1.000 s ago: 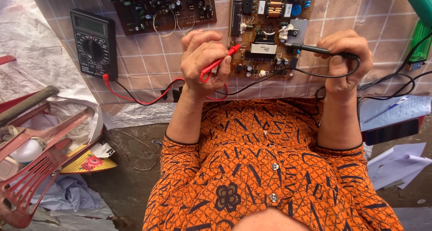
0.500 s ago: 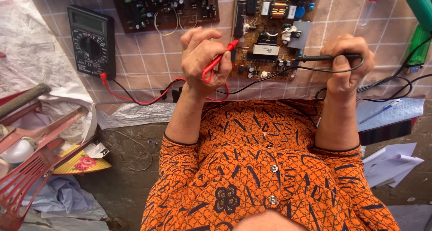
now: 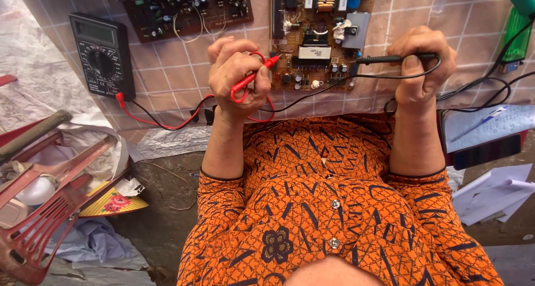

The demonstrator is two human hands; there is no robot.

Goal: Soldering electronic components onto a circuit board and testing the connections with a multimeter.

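My hands have barely shifted. My left hand (image 3: 237,80) fingers grip the red probe (image 3: 253,79); my right hand (image 3: 419,69) fingers hold the black probe (image 3: 390,58), both tips at the brown circuit board (image 3: 320,35) on the table (image 3: 167,74).

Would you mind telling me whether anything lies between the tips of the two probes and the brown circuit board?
Nothing visible does. The left hand holds the red probe and the right hand the black probe, both tips at the brown circuit board with only slack leads trailing beneath.
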